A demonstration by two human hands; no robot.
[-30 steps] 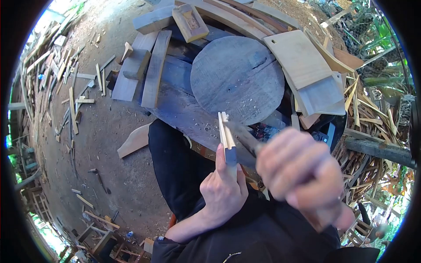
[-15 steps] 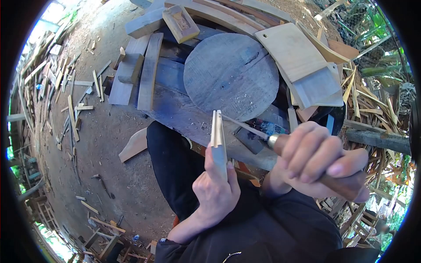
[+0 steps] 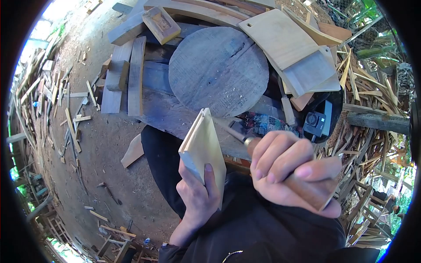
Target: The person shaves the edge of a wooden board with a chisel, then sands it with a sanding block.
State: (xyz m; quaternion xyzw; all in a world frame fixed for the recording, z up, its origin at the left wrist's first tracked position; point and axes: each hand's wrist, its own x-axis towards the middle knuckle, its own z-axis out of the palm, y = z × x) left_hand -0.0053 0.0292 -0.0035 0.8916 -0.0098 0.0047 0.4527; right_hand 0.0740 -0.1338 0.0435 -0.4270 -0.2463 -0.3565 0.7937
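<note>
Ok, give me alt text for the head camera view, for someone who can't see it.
A person's left hand holds a small pale wooden board upright while the right hand grips a wooden-handled chisel, its blade against the board's edge. Beyond lies a round wooden block with shavings, planks and offcuts on dirt ground.

Bright, even daylight, slightly blown out at the upper left. Strong fisheye curvature bends the edges inside a black circular vignette. Focus is sharp, shadows soft.
</note>
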